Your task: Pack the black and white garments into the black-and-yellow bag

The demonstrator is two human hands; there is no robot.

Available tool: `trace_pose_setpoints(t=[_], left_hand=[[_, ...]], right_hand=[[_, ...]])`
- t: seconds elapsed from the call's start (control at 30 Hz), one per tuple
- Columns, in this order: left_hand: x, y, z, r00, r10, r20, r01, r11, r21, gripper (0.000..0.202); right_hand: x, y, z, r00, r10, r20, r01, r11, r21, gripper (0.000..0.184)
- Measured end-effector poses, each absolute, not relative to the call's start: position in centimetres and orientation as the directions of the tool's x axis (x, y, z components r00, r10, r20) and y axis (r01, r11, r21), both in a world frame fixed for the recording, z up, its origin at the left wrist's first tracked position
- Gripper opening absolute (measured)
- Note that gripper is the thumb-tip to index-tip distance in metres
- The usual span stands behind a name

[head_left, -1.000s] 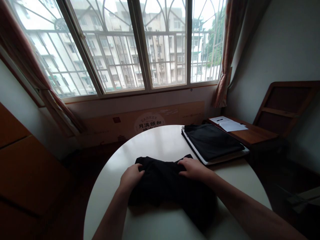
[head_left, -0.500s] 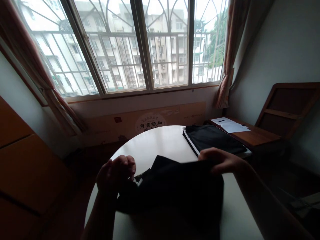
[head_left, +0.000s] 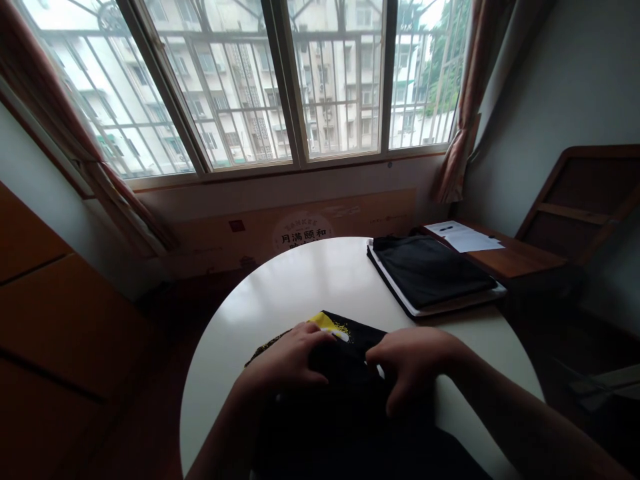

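Printed panel (head_left: 350,233), located below the window (head_left: 295,100): tan surface, round pale emblem (head_left: 303,227). Main inscription (head_left: 303,237): "月满颐和", dark characters, one horizontal line. Second line, directly beneath: partly covered by the edge of the white counter (head_left: 280,287); not legible. Arched lettering above the inscription: too faint to read. Red square mark (head_left: 237,226), left of the emblem: content not legible. Small line of print (head_left: 389,219), right: not legible.

L hand (head_left: 293,359) & R hand (head_left: 419,352) look bare from here; ditto wrists (head_left: 464,357) & forearms (head_left: 513,408), latter tapering twd hands.
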State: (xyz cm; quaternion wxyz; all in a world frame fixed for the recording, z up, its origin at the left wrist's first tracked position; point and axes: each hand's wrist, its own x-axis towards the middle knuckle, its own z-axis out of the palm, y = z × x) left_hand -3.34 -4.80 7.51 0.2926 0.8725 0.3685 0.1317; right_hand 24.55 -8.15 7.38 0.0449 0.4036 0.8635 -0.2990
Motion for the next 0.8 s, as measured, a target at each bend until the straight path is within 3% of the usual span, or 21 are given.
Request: trace_pose_setpoints(t=[0.1, 0.2, 0.3, 0.4, 0.5, 0.67, 0.73, 0.8], left_hand=[[-2.4, -4.9, 7.4, 0.645, 0.759, 0.088, 0.591, -0.569, 0.572, 0.015], [-2.2, -4.8, 7.8, 0.415, 0.872, 0.26, 0.573, -0.473, 0.669, 0.011], [-2.6, -4.9, 8.8, -0.025, 0.895, 0.446, 0.408, -0.398, 0.822, 0.011], [-3.0, -5.4, 10.0, -0.329, 0.864, 0.382, 0.097, -0.371, 0.923, 0.02], [-3.3, -5.5, 10.6, -0.31, 0.93, 0.197, -0.188, -0.263, 0.946, 0.026], [-3.8, -5.0, 9.5, -0.064, 0.991, 0.12, -0.243, -0.132, 0.961, 0.026], [-4.0, -5.0, 8.8, 0.013, 0.995, 0.096, -0.262, -0.089, 0.961, 0.024], [-4.2, -5.0, 8.2, 0.064, 0.996, 0.065, -0.277, -0.045, 0.96, 0.027]], right_hand=[[23.6, -8.8, 6.6, -0.585, 0.756, -0.294, 0.804, 0.492, -0.334, 0.065], [23.6, -8.9, 6.7, -0.556, 0.778, -0.292, 0.828, 0.485, -0.283, 0.059], [24.2, -8.7, 7.5, -0.587, 0.759, -0.28, 0.803, 0.505, -0.316, 0.042], [24.5, -8.1, 8.3, -0.685, 0.639, -0.35, 0.721, 0.524, -0.454, 0.041], [23.6, -7.7, 8.5, -0.755, 0.492, -0.434, 0.654, 0.505, -0.563, 0.052], [21.1, -8.2, 7.3, -0.791, 0.364, -0.492, 0.61, 0.537, -0.583, 0.077], [20.6, -8.5, 6.8, -0.804, 0.428, -0.413, 0.594, 0.605, -0.529, 0.064], [20.7, -8.7, 6.8, -0.807, 0.524, -0.272, 0.585, 0.646, -0.491, 0.036]])
